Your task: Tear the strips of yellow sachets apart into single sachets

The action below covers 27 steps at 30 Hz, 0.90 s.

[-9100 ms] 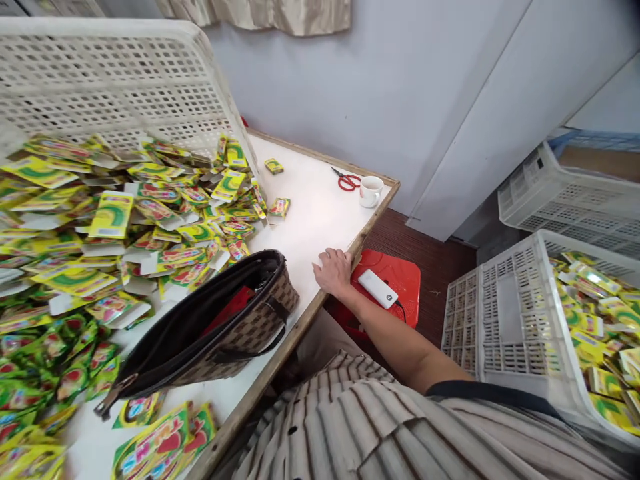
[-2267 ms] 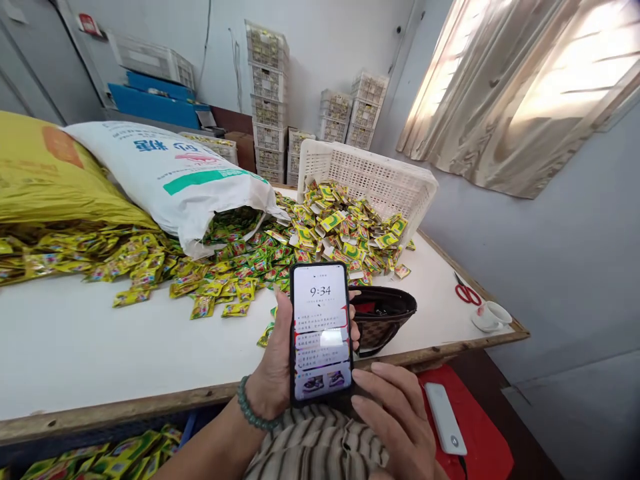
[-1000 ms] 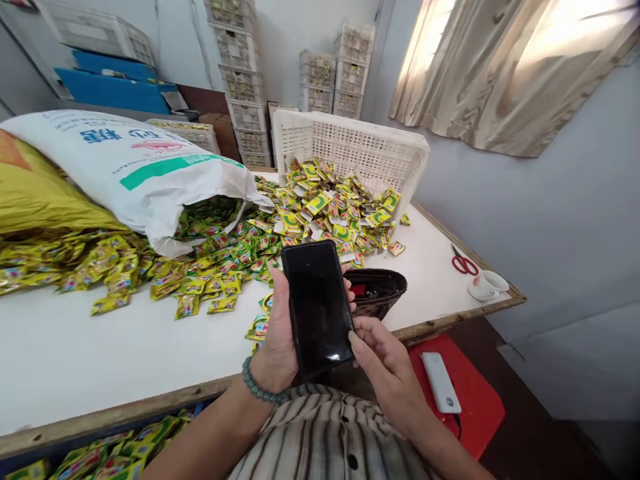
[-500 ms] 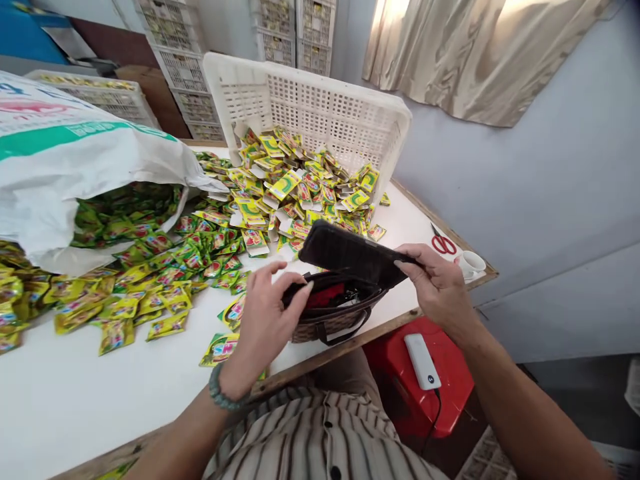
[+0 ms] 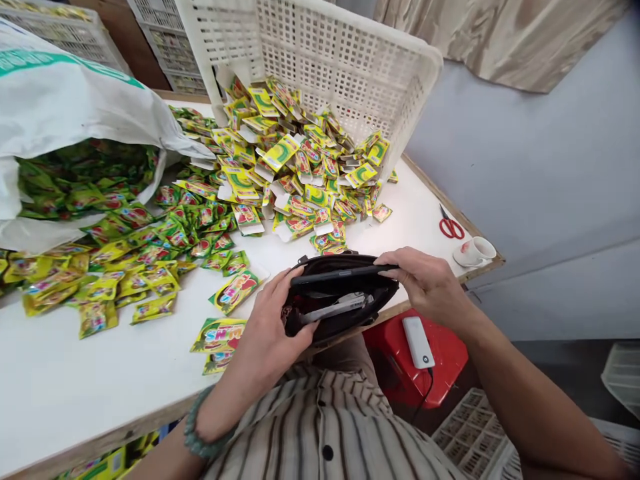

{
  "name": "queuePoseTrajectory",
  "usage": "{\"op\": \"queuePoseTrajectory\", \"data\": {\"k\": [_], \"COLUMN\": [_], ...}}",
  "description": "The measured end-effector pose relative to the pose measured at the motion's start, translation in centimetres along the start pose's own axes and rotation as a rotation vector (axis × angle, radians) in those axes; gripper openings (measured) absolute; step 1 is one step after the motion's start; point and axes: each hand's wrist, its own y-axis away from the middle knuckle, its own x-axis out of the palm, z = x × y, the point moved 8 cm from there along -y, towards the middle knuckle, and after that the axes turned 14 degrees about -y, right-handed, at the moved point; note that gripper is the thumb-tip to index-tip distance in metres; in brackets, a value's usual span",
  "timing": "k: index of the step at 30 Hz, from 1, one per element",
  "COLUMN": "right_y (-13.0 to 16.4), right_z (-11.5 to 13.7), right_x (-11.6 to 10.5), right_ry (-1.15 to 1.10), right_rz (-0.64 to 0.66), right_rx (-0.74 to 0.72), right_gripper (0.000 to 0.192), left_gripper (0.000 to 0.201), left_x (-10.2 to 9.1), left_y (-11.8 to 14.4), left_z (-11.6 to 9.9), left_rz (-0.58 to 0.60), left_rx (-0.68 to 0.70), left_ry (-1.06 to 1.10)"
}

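A small dark handbag (image 5: 345,330) is at the table's front edge, its mouth spread wide. Gripping the bag's left end, my left hand (image 5: 270,320) has its thumb on the near rim and its fingers at the far side. My right hand (image 5: 425,283) pinches the right end of a black phone (image 5: 345,274), which is seen edge-on, inside the mouth along the far wall. A pale flat item (image 5: 335,308) lies within the bag; its kind is unclear.
Small yellow boxes (image 5: 280,153) spill from a tipped white crate (image 5: 345,60). Green and yellow sachets (image 5: 155,280) spread from a white sack (image 5: 55,100). Red-handled scissors (image 5: 451,228) and a white mug (image 5: 475,252) are at right. A white power bank (image 5: 418,342) lies on a red stool (image 5: 395,380).
The phone has gone from a tilt above the bag down into its mouth. My left hand has shifted onto the bag's end, and the bag has tipped toward me. The view has moved lower and closer.
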Motion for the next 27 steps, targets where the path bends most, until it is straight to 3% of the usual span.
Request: {"op": "queuePoseTrajectory", "data": {"k": [6, 10, 15, 17, 21, 24, 27], "right_y": [0.1, 0.1, 0.2, 0.0, -0.6, -0.9, -1.2], "right_z": [-1.8, -3.3, -3.8, -3.3, -2.2, -1.4, -1.1], "right_x": [1.4, 3.4, 5.8, 6.1, 6.1, 6.0, 6.3], "right_ry": [-0.073, -0.069, 0.224, 0.389, 0.599, 0.640, 0.625], "right_rz": [0.001, 0.110, 0.332, 0.364, 0.306, 0.227, 0.216], "right_rx": [0.045, 0.069, 0.124, 0.142, 0.190, 0.181, 0.197], "right_gripper": [0.020, 0.021, 0.019, 0.017, 0.022, 0.018, 0.014], "left_gripper": [0.067, 0.060, 0.053, 0.052, 0.049, 0.053, 0.044], "left_x": [-0.1, 0.0, -0.3, -0.6, -1.9, -3.0, -3.5], "left_y": [0.0, 0.2, 0.1, 0.1, 0.7, 1.5, 2.1], "left_z": [0.7, 1.1, 0.4, 0.1, 0.2, 1.7, 3.2], "left_rz": [-0.016, -0.014, -0.020, -0.017, -0.058, -0.102, -0.102], "left_rx": [-0.049, -0.057, 0.010, 0.014, -0.052, -0.186, -0.275], "left_ry": [0.082, 0.095, 0.016, 0.016, 0.136, 0.293, 0.367]}}
